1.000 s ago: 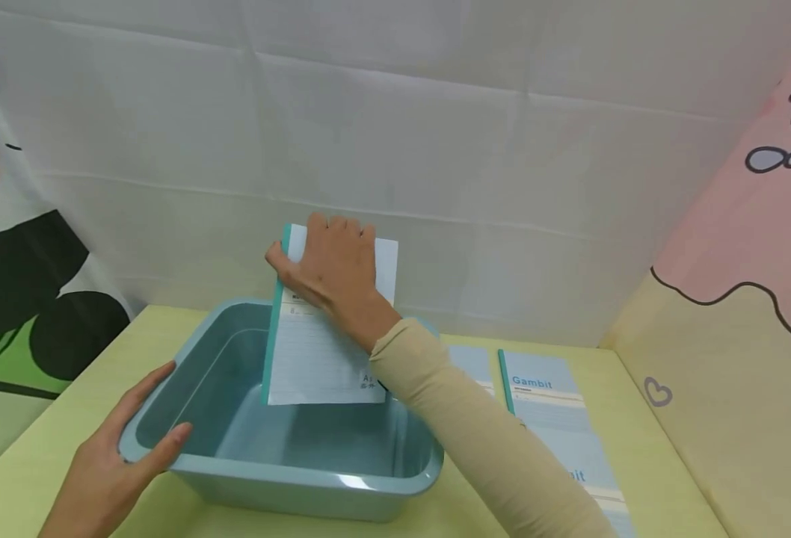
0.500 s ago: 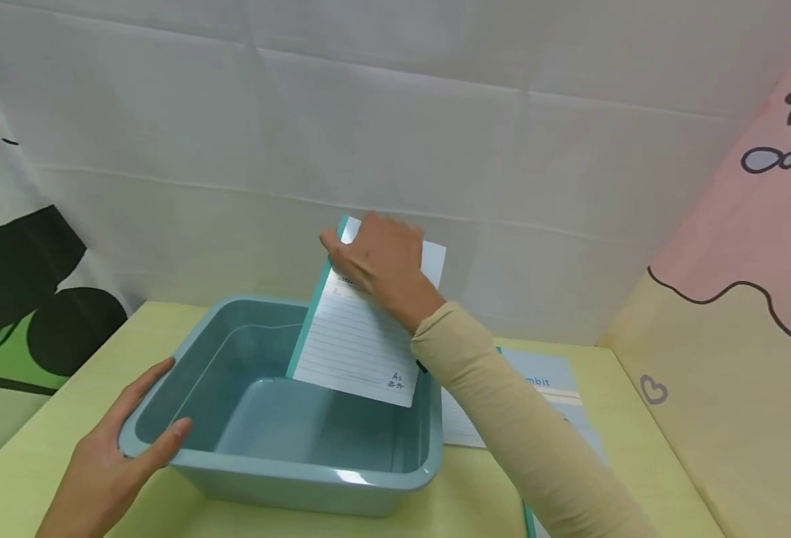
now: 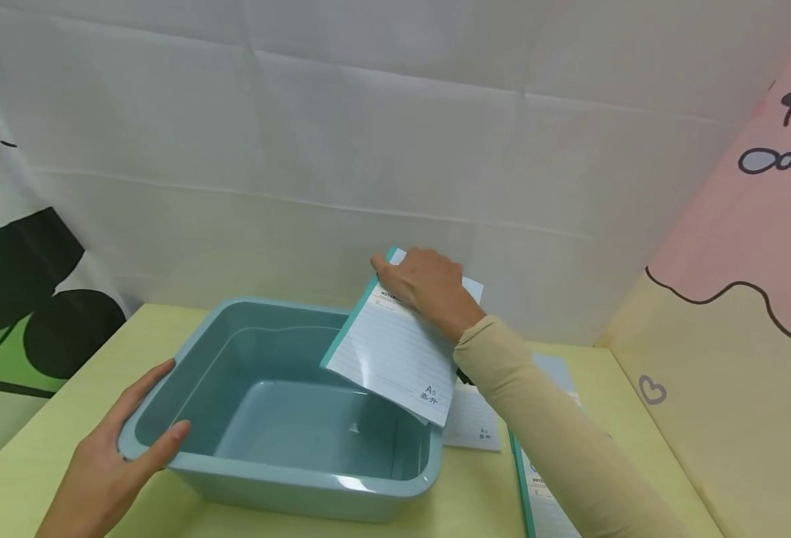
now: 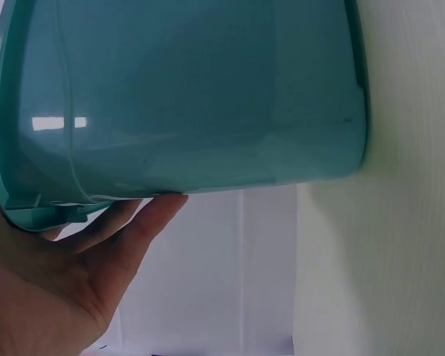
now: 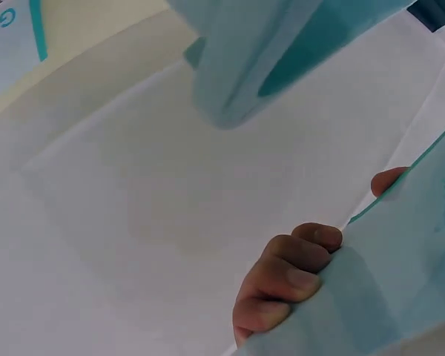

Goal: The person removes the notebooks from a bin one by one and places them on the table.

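Note:
A notebook (image 3: pixel 395 344) with a teal spine and lined cover hangs tilted over the right side of the blue-green plastic basin (image 3: pixel 281 478). My right hand (image 3: pixel 429 288) grips it by the top edge. In the right wrist view, curled fingers (image 5: pixel 285 278) press against one face of the notebook (image 5: pixel 386 274). At the basin's near left corner, my left hand (image 3: pixel 109 448) holds the rim, with the thumb over the front edge. The left wrist view shows fingers (image 4: pixel 126 245) against the outer wall of the basin (image 4: pixel 208 96).
On the pale yellow table (image 3: pixel 173 321), right of the basin, lie another lined notebook (image 3: pixel 472 418) and a notebook with a teal spine (image 3: pixel 537 486), both partly covered by my right sleeve (image 3: pixel 550 426). A white cloth wall (image 3: pixel 382 149) stands behind the table.
My right hand has carried the notebook rightward from over the basin's middle to its right side, tilting it more and lowering it lately. The left hand and basin stay in place.

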Motion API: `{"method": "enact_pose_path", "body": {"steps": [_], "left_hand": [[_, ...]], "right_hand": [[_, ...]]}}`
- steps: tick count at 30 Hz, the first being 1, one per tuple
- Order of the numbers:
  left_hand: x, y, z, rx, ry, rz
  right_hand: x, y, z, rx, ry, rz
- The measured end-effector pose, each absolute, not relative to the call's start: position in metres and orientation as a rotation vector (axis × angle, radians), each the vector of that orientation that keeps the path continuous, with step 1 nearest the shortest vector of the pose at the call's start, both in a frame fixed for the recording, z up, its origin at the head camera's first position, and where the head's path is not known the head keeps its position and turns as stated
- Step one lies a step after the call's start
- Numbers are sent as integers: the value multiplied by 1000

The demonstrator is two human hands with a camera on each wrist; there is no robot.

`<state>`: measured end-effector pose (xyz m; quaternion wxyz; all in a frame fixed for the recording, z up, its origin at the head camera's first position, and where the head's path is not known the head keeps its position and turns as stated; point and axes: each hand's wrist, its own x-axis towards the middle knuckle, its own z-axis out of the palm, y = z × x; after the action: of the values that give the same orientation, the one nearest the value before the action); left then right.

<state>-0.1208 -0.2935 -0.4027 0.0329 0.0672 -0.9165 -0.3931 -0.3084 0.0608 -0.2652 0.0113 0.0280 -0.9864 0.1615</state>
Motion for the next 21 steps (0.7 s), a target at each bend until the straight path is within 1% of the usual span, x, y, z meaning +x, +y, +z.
{"method": "enact_pose_path", "body": {"steps": [7, 11, 21], "left_hand": [[-121, -291, -399, 215, -2824, -1200], [-120, -289, -397, 234, -2839, -1184], [-118, -288, -396, 216, -2800, -1155]], "right_hand": [[-311, 82, -268, 127, -3066, 388], [-309, 98, -277, 147, -3057, 393], [-305, 158, -304, 231, -2938, 395]]}}
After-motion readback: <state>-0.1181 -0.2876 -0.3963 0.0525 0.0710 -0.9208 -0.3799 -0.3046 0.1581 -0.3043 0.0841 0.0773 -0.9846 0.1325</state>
